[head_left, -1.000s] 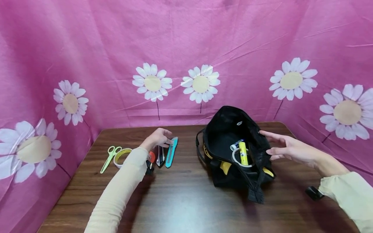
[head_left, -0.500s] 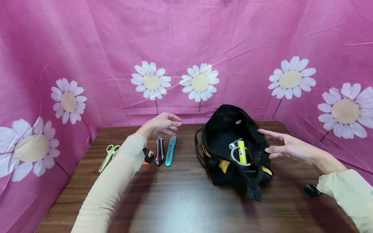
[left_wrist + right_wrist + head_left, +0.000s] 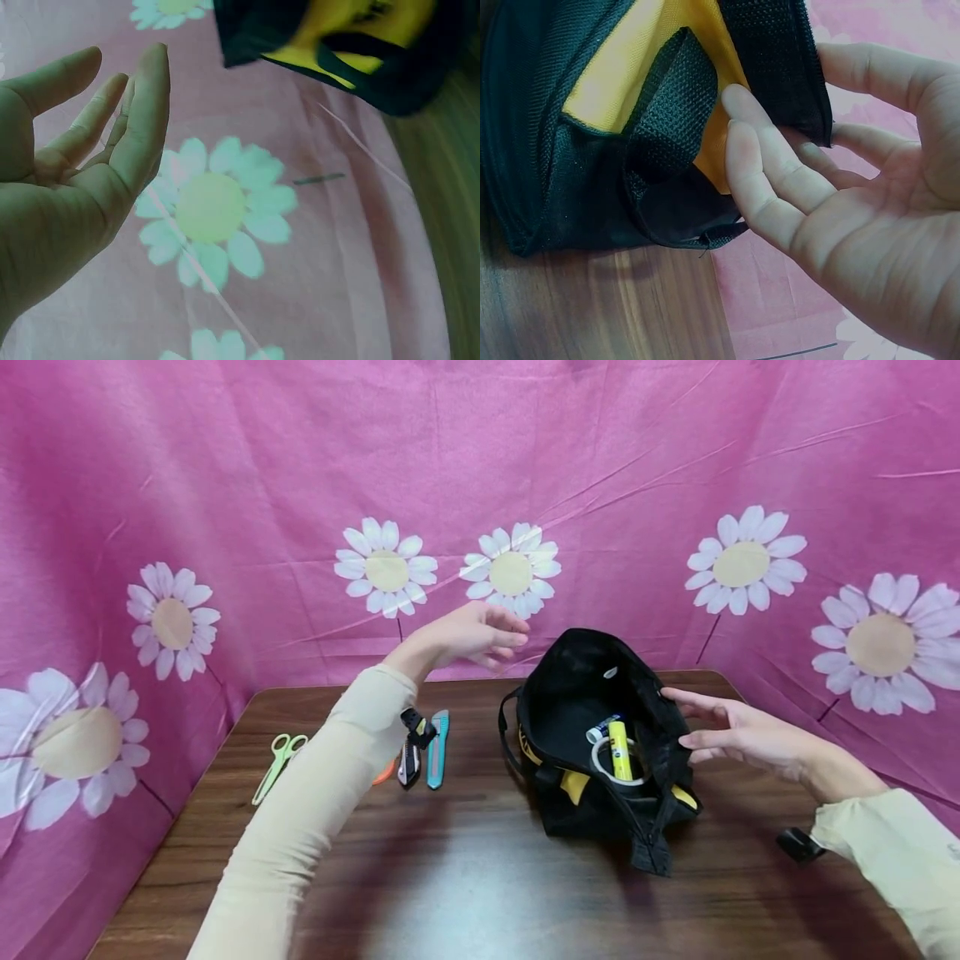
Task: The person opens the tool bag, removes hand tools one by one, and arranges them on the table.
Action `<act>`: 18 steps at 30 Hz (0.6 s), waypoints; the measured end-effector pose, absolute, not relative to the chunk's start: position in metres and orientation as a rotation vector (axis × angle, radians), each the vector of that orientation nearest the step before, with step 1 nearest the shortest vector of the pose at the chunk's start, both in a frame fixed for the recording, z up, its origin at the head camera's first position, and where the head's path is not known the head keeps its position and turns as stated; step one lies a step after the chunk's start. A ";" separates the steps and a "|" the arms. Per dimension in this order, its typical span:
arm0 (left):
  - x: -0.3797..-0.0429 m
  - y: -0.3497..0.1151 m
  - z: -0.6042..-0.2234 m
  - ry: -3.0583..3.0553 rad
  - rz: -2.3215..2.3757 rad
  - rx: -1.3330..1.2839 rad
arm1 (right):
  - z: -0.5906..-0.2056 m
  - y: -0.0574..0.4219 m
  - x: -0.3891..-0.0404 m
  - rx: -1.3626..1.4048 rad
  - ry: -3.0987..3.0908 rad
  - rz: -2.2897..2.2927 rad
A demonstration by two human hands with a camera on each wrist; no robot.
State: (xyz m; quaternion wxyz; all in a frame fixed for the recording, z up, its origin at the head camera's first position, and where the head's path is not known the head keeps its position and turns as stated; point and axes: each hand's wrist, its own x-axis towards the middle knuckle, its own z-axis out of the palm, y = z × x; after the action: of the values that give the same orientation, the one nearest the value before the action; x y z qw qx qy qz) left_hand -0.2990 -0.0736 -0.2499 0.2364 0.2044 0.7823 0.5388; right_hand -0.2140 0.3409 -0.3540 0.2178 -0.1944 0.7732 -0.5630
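A black bag [image 3: 551,814] with yellow panels stands unzipped on the table. Inside it lie a yellow glue stick [image 3: 619,750], a white tape ring [image 3: 597,760] and a small white-and-blue tube [image 3: 602,730]. My right hand [image 3: 757,739] holds the bag's right rim, fingers on the outer side; the zipper edge runs between fingers and thumb in the right wrist view. My left hand [image 3: 476,633] is raised in the air left of the bag, fingers loosely bent. Nothing shows between those fingers in the left wrist view.
On the table [image 3: 480,893] below the left forearm lie a teal utility knife [image 3: 438,752], a dark utility knife [image 3: 408,767] and an orange item [image 3: 385,772], partly covered by the sleeve. Green scissors [image 3: 277,768] lie farther left. A pink flowered cloth [image 3: 615,468] hangs behind.
My left hand has lifted from beside the utility knives and moved up and right toward the bag. The sleeve now hides the yellow-and-white tape roll. My right hand stays at the rim.
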 end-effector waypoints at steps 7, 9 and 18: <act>-0.304 -0.035 -0.229 2.005 1.634 0.588 | -0.356 0.341 -0.216 -0.583 2.106 -1.585; -0.305 -0.025 -0.226 2.022 1.623 0.611 | -0.355 0.341 -0.215 -0.571 2.107 -1.584; -0.308 0.020 -0.235 1.938 1.603 0.597 | -0.355 0.340 -0.214 -0.510 2.132 -1.571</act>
State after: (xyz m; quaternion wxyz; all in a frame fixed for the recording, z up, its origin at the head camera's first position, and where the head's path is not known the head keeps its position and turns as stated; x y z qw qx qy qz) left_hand -0.3084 0.0201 -0.2353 0.2746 0.2219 0.7210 0.5962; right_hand -0.2137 0.3399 -0.3553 0.2206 -0.1844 0.7711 -0.5681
